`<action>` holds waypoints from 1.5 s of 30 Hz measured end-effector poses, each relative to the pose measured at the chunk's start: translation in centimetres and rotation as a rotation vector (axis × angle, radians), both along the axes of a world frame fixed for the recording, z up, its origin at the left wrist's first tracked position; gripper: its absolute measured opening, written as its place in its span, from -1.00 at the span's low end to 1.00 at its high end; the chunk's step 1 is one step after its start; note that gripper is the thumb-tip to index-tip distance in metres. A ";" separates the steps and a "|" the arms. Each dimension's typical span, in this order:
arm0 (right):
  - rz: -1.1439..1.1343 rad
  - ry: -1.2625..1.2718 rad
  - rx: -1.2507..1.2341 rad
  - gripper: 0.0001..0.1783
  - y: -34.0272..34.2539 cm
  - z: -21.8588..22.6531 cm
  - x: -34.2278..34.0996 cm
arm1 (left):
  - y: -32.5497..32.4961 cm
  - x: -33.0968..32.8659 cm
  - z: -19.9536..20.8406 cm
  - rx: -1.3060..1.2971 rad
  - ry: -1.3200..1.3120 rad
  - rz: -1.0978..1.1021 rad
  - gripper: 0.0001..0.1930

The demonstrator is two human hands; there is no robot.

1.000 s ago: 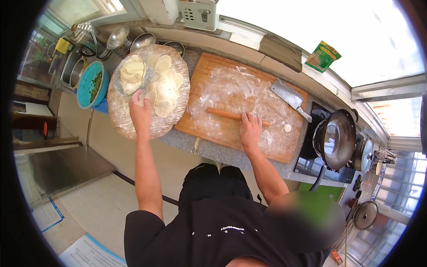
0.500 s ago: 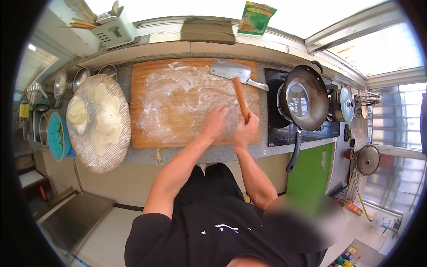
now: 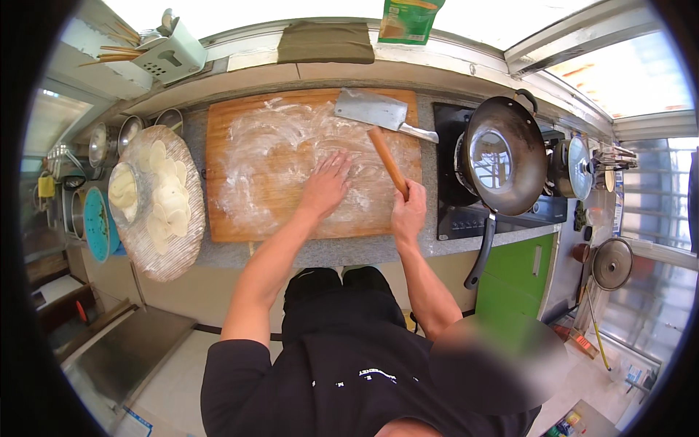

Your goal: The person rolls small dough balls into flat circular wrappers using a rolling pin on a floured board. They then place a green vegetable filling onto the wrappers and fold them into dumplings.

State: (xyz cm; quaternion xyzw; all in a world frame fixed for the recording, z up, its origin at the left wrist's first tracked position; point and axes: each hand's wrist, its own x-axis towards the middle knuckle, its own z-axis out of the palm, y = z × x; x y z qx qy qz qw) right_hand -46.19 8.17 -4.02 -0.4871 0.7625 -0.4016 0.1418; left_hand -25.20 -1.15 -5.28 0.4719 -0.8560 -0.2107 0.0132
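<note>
My left hand (image 3: 326,185) lies flat, fingers stretched out, over the floured middle of a wooden board (image 3: 247,171). White flour is smeared across much of that board. At the board's right side, my right hand (image 3: 409,212) is closed around the lower end of a wooden rolling pin (image 3: 389,164), whose other end slants up and to the left. Beyond the pin, a broad cleaver (image 3: 371,109) rests along the far right corner with its handle over the board's edge. Whether anything lies under my left palm is hidden.
At the left, a round woven tray (image 3: 138,244) bears flat dough wrappers (image 3: 169,197) and a dough lump (image 3: 122,191). A teal basin (image 3: 97,224) stands beyond it. To the right, a wok (image 3: 528,167) sits on the black stove (image 3: 455,226), its handle jutting toward me over the counter edge.
My left hand has moved left, away from the rolling pin, and now lies flat on the board. The pin tilts further left in my right hand. The whole view has shifted slightly.
</note>
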 end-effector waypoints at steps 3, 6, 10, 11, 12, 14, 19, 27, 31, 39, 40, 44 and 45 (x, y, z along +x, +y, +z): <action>0.170 -0.003 0.016 -0.63 -2.1 0.4 1.5 | 1.2 1.5 1.0 0.064 0.294 0.423 -0.35; 0.368 0.133 0.044 -0.62 -4.0 1.2 2.8 | 1.0 3.8 0.1 -0.251 0.433 0.677 -0.35; 0.559 0.246 0.128 -0.57 -5.1 0.7 3.4 | 0.8 4.8 0.5 -0.294 0.311 0.537 -0.37; 0.593 0.260 0.167 -0.55 -5.4 0.4 3.5 | 0.6 4.6 0.8 -0.256 0.178 0.470 -0.37; 0.624 0.342 0.121 -0.51 -5.7 0.1 3.6 | 0.4 4.4 0.8 -0.218 0.046 0.404 -0.37; 0.681 0.506 0.026 -0.39 -6.6 -0.6 3.9 | -0.3 4.4 0.4 -0.181 0.002 0.348 -0.37; 0.582 0.546 0.172 -0.07 -12.9 -1.1 4.7 | -6.0 3.2 0.3 -0.305 -0.116 0.371 -0.33; 0.587 0.580 0.232 0.10 -13.6 -0.9 5.3 | -6.3 4.3 0.7 -0.144 -0.042 0.306 -0.29; 0.669 0.560 0.242 0.28 -9.6 0.2 5.9 | -3.2 5.8 2.5 -0.089 -0.045 0.149 -0.26; 0.684 0.332 0.225 -0.36 -9.0 -1.0 4.1 | -3.9 3.8 3.2 0.003 0.251 -0.094 -0.60; 0.679 0.293 0.256 -0.47 -8.9 -1.0 4.1 | -4.3 3.7 2.5 0.004 0.261 -0.088 -0.66; 0.685 0.368 0.139 -0.64 -7.8 0.0 4.5 | -4.5 3.5 0.9 0.092 0.399 0.223 -0.78; 0.698 0.372 0.093 -0.63 -7.4 0.1 4.4 | -4.5 3.5 0.7 0.137 0.457 0.371 -0.78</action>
